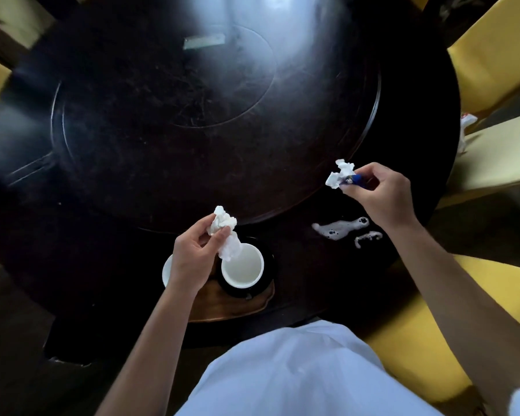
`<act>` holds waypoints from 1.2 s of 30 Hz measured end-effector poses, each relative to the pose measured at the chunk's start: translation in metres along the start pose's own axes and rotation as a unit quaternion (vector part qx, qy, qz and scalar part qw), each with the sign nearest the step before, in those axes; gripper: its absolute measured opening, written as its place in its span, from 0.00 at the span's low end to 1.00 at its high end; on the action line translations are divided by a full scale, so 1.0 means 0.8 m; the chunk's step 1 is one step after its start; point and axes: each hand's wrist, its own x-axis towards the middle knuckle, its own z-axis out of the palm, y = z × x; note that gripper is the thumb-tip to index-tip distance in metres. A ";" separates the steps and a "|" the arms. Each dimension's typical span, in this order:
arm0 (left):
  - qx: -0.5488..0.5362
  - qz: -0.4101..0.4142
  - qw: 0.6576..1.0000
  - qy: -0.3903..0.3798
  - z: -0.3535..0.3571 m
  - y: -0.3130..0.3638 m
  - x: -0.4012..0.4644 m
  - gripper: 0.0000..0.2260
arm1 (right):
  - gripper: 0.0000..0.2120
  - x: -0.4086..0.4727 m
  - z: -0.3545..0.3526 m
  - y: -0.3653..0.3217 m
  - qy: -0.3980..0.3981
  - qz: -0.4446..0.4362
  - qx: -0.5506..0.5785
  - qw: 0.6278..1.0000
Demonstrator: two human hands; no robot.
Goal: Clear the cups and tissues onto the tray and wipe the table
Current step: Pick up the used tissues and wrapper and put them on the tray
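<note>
A: What's nearest the person?

B: A wooden tray at the near edge of the dark round desk. On it sits a white cup inside a dark saucer, and a second white cup shows just left of it, mostly hidden behind the left hand.

A: And that left hand?

B: The left hand hovers above the tray, its fingers curled and pinching a crumpled white tissue. The upper wad pokes out above the fingertips; a tail of it hangs down past them, over the rim of the cup in the saucer.

A: The right one?

B: The right hand is farther out and to the right, over the desk's edge. Its fingers clench a second crumpled tissue, which sticks out to the left of the fingertips, along with something small and blue that I cannot identify.

A: Anything on the desk itself?

B: A foamy white spill lies on the dark surface beneath the right wrist, in two patches. Beyond both hands is the raised round turntable, glaring with reflected light. Yellow chairs ring the desk.
</note>
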 end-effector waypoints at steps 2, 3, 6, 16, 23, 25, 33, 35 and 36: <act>0.001 0.013 1.000 0.002 -0.026 -0.001 -0.006 0.13 | 0.10 -0.020 0.006 -0.028 0.021 -0.007 0.023 1.000; 0.003 0.017 1.000 0.000 -0.040 -0.003 -0.009 0.13 | 0.10 -0.031 0.010 -0.042 0.028 -0.009 0.032 0.999; 0.008 0.032 0.999 -0.018 -0.082 -0.012 -0.018 0.16 | 0.10 -0.067 0.022 -0.085 0.038 -0.020 0.049 0.998; 0.010 0.057 0.996 -0.063 -0.190 -0.056 -0.061 0.18 | 0.08 -0.183 0.077 -0.154 0.047 -0.003 0.074 0.996; 0.004 0.031 0.996 -0.078 -0.211 -0.097 -0.092 0.16 | 0.09 -0.246 0.096 -0.140 0.016 0.029 0.058 0.998; 0.012 0.020 0.996 -0.081 -0.212 -0.113 -0.100 0.17 | 0.10 -0.261 0.100 -0.130 -0.003 0.036 0.059 0.998; 0.053 -0.014 0.998 -0.030 -0.189 -0.150 -0.139 0.16 | 0.10 -0.303 0.110 -0.105 -0.066 0.038 0.064 0.995; 0.081 -0.010 0.996 -0.033 -0.186 -0.158 -0.147 0.17 | 0.11 -0.311 0.115 -0.096 -0.075 0.038 0.067 0.994; 0.093 -0.009 0.995 -0.033 -0.184 -0.161 -0.151 0.17 | 0.11 -0.314 0.118 -0.092 -0.079 0.041 0.062 0.994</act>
